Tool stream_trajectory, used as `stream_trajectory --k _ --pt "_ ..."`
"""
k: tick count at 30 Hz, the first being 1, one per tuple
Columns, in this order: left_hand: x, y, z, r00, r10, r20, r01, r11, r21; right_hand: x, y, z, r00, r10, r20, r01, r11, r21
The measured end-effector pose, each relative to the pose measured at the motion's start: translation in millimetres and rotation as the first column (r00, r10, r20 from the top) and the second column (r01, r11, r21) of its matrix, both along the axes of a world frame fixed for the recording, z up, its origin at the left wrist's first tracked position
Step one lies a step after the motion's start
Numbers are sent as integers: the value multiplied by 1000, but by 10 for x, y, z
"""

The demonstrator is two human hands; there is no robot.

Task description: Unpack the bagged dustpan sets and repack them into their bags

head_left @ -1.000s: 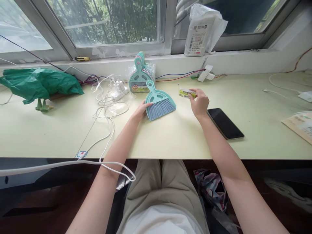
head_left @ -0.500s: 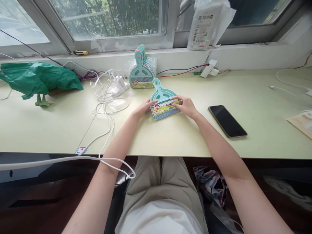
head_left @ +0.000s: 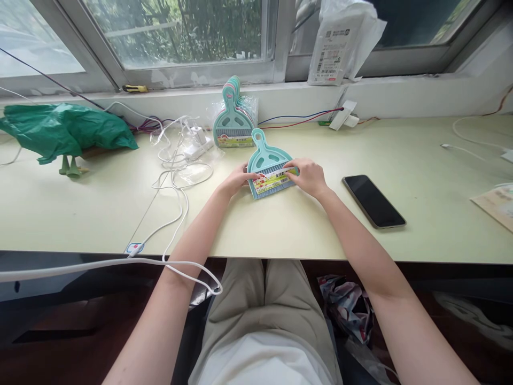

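A small teal brush and dustpan set (head_left: 267, 158) lies flat on the pale desk (head_left: 280, 230) in front of me. A colourful paper label (head_left: 273, 181) lies across its grey bristles. My left hand (head_left: 235, 180) grips the set's left edge, fingers curled against it. My right hand (head_left: 308, 175) presses the label's right end onto the bristles with bent fingers. Behind stands a stack of matching labelled sets in clear plastic (head_left: 234, 117), leaning at the window ledge.
A black phone (head_left: 373, 200) lies to the right of my right hand. White cables and a charger (head_left: 180, 155) sprawl on the left. A green plastic bag (head_left: 64, 131) sits far left. A white parcel bag (head_left: 340, 43) rests on the sill.
My right hand carried the label from the desk onto the brush bristles. It now holds the label there, and the set has shifted slightly under both hands.
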State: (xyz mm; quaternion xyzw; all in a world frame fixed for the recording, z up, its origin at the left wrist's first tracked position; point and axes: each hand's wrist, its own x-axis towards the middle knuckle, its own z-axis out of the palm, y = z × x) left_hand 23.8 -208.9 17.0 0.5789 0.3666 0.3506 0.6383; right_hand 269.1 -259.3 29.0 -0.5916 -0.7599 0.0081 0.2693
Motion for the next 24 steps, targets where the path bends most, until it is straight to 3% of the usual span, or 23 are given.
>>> stream_trajectory --k 3,7,10,13,14,16,18,20,24 --pt "7 -6 16 1000 18 -2 -18 1000 7 -1 -11 15 1000 0 13 -1 997 72" --pt "18 0 21 997 67 33 -68 997 31 -28 -27 30 993 -99 -60 108 979 172" --pt "13 16 17 991 110 77 -114 993 42 -78 -5 -3 951 -193 -243 239 954 180" --pt "8 26 18 983 133 130 -142 988 63 -137 55 -61 832 -235 -503 298 953 47" --pt "9 25 20 981 137 140 -148 986 72 -157 74 -78 779 -219 -587 251 968 -27" --pt "19 20 22 978 145 150 -159 984 85 -197 93 -102 649 -146 -747 39 986 -159" --pt "35 12 21 976 154 157 -170 981 95 -247 79 -116 479 -72 -875 -227 953 -203" --pt "52 6 16 974 157 166 -176 979 102 -309 42 -126 327 -49 -944 -407 894 -188" --pt "65 1 8 969 158 192 -179 979 101 -423 -19 -151 186 -90 -978 -519 836 -176"
